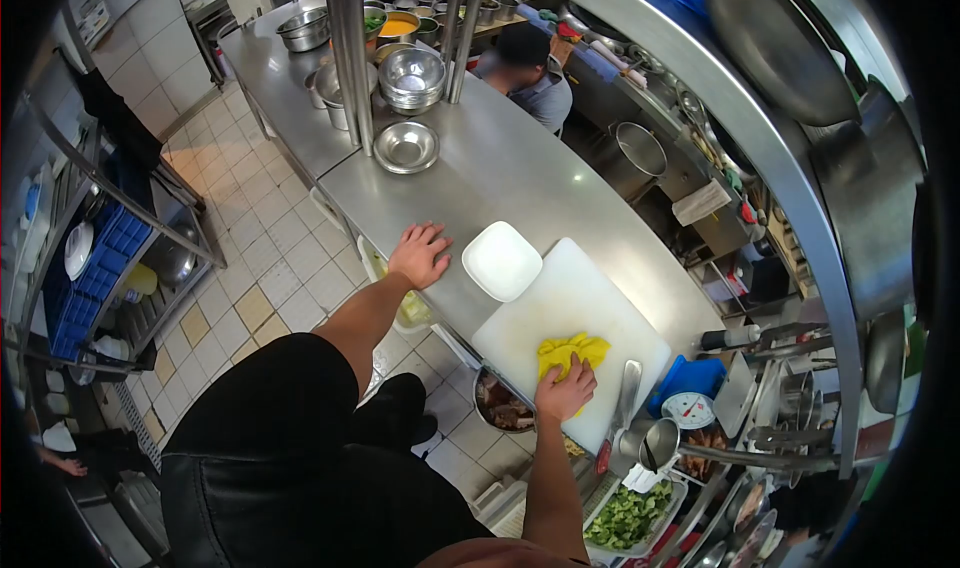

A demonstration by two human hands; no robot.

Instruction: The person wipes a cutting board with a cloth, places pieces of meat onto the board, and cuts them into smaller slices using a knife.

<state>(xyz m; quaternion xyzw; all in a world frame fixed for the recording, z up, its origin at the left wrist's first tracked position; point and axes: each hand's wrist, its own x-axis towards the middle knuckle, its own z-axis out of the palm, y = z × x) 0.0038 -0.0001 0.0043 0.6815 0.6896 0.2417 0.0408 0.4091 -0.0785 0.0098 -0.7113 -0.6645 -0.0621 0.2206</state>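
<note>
My right hand [567, 390] grips a crumpled yellow cloth [570, 350] and presses it on a white cutting board [520, 318]. My left hand [420, 256] lies on the steel counter [400, 203] near its edge, fingers spread, holding nothing. A white square dish [502, 261] stands between the hands, at the far left corner of the board. To the right of the cloth, a knife [628, 393] with a broad blade and a red handle lies along the board's edge.
A steel bowl [406, 147] and stacked bowls [412, 78] stand farther along the counter, by upright metal posts. Right of the board are a kitchen scale [690, 409], a metal pot [655, 443] and chopped greens [630, 516]. Across the counter is another person [535, 78].
</note>
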